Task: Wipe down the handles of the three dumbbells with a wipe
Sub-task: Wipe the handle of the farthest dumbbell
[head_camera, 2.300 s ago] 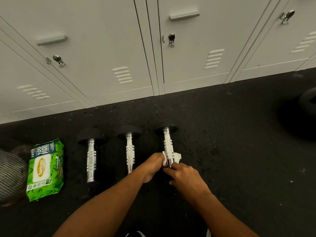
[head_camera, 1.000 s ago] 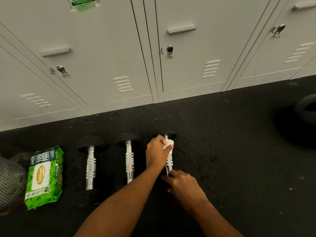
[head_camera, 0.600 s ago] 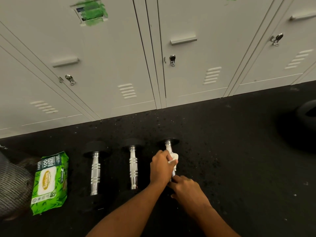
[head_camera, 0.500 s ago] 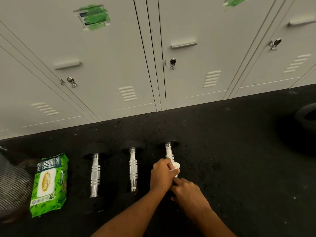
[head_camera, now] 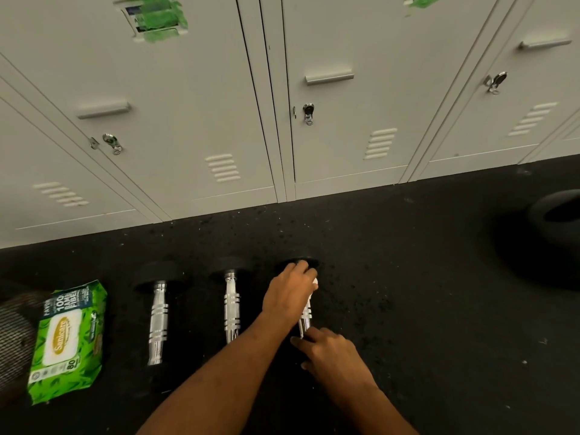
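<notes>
Three dumbbells with chrome handles and black ends lie side by side on the dark floor: the left dumbbell (head_camera: 158, 321), the middle dumbbell (head_camera: 231, 309) and the right dumbbell (head_camera: 305, 318). My left hand (head_camera: 288, 291) is wrapped around the far part of the right dumbbell's handle, with a white wipe (head_camera: 314, 282) showing at its edge. My right hand (head_camera: 329, 351) rests on the near end of that dumbbell, holding it against the floor. Its near black end is hidden under my hand.
A green pack of wipes (head_camera: 67, 342) lies on the floor at the left, next to a dark mesh item (head_camera: 14, 337). Grey lockers (head_camera: 194, 105) stand along the far side. A black round object (head_camera: 555, 215) sits at the right edge.
My left hand has slid with the wipe along the right dumbbell's handle, from its middle toward the far end. My right hand has stayed on the near end.
</notes>
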Demonstrator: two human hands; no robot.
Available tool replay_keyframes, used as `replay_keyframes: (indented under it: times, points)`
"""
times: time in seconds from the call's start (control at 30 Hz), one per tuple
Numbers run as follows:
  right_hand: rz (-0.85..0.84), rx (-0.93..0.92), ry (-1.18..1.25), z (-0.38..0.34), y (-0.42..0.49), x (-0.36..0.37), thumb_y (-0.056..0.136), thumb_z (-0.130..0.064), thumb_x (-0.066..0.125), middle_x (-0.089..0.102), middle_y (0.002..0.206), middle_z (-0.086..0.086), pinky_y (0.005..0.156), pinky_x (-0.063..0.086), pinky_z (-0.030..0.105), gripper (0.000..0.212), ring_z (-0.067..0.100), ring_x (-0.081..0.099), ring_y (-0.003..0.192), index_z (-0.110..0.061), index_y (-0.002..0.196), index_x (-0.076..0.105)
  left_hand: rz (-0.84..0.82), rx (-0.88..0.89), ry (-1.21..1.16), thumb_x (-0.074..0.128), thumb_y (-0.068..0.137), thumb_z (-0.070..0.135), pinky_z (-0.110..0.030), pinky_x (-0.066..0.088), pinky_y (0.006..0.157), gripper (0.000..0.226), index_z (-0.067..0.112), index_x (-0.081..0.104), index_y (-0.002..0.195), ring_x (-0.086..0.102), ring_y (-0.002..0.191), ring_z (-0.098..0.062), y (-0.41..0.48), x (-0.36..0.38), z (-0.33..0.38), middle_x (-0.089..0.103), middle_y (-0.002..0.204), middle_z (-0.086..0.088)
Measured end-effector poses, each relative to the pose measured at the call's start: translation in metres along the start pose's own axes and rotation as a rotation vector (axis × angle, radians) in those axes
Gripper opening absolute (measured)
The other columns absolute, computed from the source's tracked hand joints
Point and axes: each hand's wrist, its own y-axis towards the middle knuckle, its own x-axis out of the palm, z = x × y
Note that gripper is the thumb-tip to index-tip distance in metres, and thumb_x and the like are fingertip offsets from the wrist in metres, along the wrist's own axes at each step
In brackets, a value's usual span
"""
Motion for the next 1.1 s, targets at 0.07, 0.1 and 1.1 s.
replay_keyframes:
  times: [0.07, 0.1, 1.1]
  points:
    - [0.006, 0.004, -0.003, 0.0, 0.0, 0.001, 0.097, -0.024, 0.053, 0.039, 0.143, 0.006, 0.092, 0.046, 0.037, 0.056, 0.023, 0.043, 0.123, -0.025, 0.148, 0.03, -0.01, 0.035, 0.059, 0.062, 0.093, 0.023, -0.029, 0.05, 0.091, 0.033, 0.018, 0.059, 0.126, 0.046, 0.117, -0.017, 0.0, 0.004, -0.007, 0.05, 0.129, 0.0]
    - [0.006, 0.004, -0.004, 0.0, 0.0, 0.002, 0.097, -0.024, 0.053, 0.039, 0.143, 0.006, 0.092, 0.046, 0.037, 0.056, 0.023, 0.043, 0.123, -0.025, 0.148, 0.03, -0.028, 0.039, 0.075, 0.062, 0.093, 0.021, -0.03, 0.049, 0.094, 0.033, 0.018, 0.06, 0.126, 0.044, 0.118, -0.018, -0.001, 0.005, -0.011, 0.05, 0.13, 0.0]
    - [0.017, 0.007, 0.005, 0.0, -0.002, 0.001, 0.097, -0.025, 0.054, 0.038, 0.144, 0.005, 0.093, 0.047, 0.037, 0.057, 0.023, 0.042, 0.124, -0.026, 0.148, 0.03, 0.013, -0.021, -0.283, 0.056, 0.096, 0.029, -0.019, 0.042, 0.096, 0.029, 0.022, 0.068, 0.122, 0.05, 0.107, -0.007, -0.017, 0.001, -0.032, 0.053, 0.121, 0.009]
